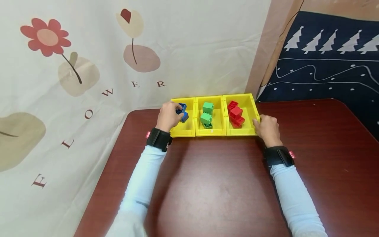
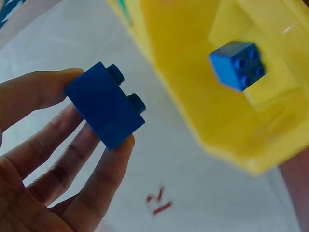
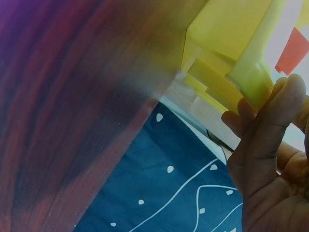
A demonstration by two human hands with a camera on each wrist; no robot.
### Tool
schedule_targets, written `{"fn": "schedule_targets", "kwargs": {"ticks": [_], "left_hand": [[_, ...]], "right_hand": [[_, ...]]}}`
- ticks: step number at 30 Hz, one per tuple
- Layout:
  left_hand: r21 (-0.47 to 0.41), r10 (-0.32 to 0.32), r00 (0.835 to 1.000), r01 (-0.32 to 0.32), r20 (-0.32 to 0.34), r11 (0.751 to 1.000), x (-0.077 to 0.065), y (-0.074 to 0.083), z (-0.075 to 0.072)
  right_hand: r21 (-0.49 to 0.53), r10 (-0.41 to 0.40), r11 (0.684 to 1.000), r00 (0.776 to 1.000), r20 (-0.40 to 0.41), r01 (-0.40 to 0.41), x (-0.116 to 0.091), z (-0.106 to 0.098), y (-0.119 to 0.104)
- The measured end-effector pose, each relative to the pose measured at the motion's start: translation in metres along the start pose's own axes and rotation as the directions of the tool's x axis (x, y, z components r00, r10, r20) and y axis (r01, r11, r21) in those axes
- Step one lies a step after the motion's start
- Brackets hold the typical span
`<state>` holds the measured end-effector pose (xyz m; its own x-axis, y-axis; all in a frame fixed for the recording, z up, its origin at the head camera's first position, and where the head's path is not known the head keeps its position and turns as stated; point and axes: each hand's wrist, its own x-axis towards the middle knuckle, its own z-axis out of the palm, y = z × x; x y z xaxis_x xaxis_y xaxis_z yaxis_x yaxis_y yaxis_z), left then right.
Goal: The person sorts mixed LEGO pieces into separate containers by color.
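Note:
My left hand (image 1: 168, 116) is over the left yellow bin (image 1: 188, 132). Its thumb and fingertips pinch a blue toy building brick (image 2: 104, 106), whose studs show in the left wrist view. A second blue brick (image 2: 236, 65) lies inside that bin. At the far end of the row, my right hand (image 1: 268, 130) grips the outer rim of the right yellow bin (image 1: 254, 110), with the thumb by the rim and the fingers along the outside wall. Several red bricks (image 1: 236, 112) are piled in this bin.
Between these two stands the middle yellow bin (image 1: 219, 126), holding several green bricks (image 1: 208, 108). All three bins sit side by side at the back of the dark red-brown table (image 1: 219, 187). A pale flower-print cloth (image 1: 201, 49) hangs behind, and a navy tree-print cloth (image 1: 325, 72) at right.

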<state>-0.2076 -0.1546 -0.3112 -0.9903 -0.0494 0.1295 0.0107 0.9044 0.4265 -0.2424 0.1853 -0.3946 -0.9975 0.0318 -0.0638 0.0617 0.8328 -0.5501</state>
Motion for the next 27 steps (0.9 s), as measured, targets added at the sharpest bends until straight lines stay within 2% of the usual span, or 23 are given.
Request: {"fn": "schedule_targets", "kwargs": {"ticks": [3, 6, 10, 13, 22, 27], "left_hand": [[0.025, 0.004, 0.998, -0.006, 0.059, 1.000, 0.014, 0.000, 0.014], [0.070, -0.028, 0.994, 0.021, 0.108, 0.997, 0.024, 0.001, 0.030], [0.109, -0.094, 0.978, 0.075, 0.184, 0.991, 0.036, -0.003, 0.051], [0.115, -0.114, 0.965, 0.089, 0.235, 0.989, 0.045, -0.008, 0.063], [0.131, -0.158, 0.954, 0.128, 0.255, 0.983, 0.055, -0.015, 0.079], [0.120, -0.159, 0.960, 0.134, 0.232, 0.984, 0.056, -0.018, 0.085]], "right_hand": [[0.006, 0.014, 1.000, 1.000, 0.014, -0.014, 0.000, 0.000, 0.000], [0.010, 0.018, 1.000, 1.000, 0.024, -0.018, 0.000, 0.000, -0.001], [0.014, 0.020, 1.000, 1.000, 0.023, -0.020, 0.001, 0.001, 0.000], [0.019, 0.018, 1.000, 1.000, 0.020, -0.019, 0.001, 0.000, -0.001], [0.026, 0.032, 0.999, 0.999, 0.023, -0.032, 0.000, 0.000, -0.003], [0.030, 0.030, 0.999, 0.999, 0.017, -0.031, 0.001, -0.001, -0.001]]}}
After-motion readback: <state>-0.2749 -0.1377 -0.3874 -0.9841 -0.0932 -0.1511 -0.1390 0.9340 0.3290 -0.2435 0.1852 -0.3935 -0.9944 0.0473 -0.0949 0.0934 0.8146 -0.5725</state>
